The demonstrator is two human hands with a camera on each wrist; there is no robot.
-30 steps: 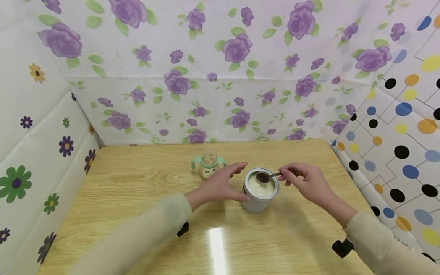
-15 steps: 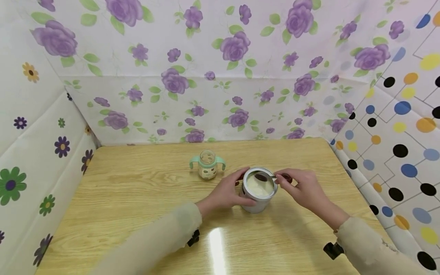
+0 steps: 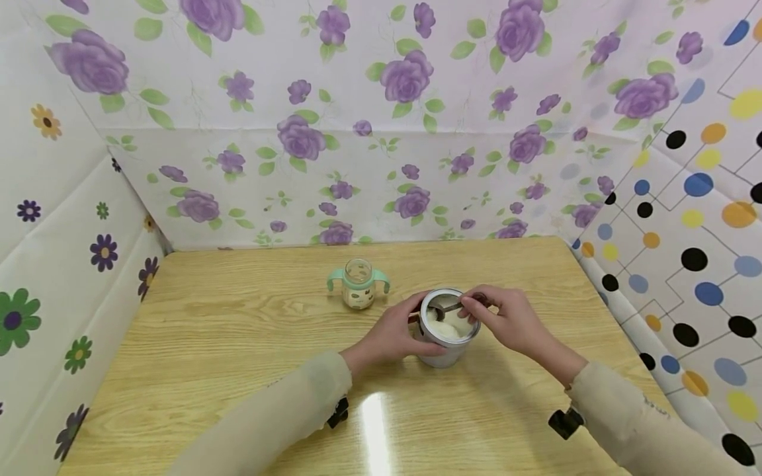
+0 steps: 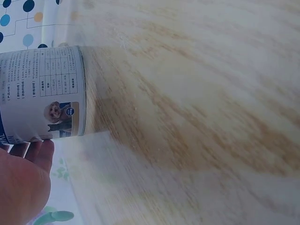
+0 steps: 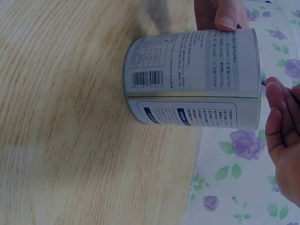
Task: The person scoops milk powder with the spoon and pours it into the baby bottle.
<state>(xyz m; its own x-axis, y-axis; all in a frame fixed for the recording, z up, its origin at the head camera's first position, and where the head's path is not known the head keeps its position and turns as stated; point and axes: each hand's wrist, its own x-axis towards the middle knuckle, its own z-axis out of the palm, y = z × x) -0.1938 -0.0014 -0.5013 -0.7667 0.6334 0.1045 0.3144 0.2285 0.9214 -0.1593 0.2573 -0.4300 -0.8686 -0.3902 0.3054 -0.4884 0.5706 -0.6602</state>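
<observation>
A silver tin (image 3: 448,350) of pale powder stands open on the wooden table (image 3: 238,344). My left hand (image 3: 395,334) grips its left side, thumb at the front; the tin's printed label (image 4: 42,93) shows in the left wrist view with my palm (image 4: 21,183) below it. My right hand (image 3: 506,320) pinches the handle of a metal spoon (image 3: 443,309) whose bowl dips into the powder. The right wrist view shows the tin's wall (image 5: 197,84), a left fingertip (image 5: 227,16) on its rim and my right palm (image 5: 283,140) beside it.
A small baby bottle (image 3: 359,285) with mint-green handles stands behind and left of the tin. Floral and dotted sheets wall the table on three sides.
My left hand closed round the tin. The right hand moved left and lowered the spoon from above the rim down into the powder.
</observation>
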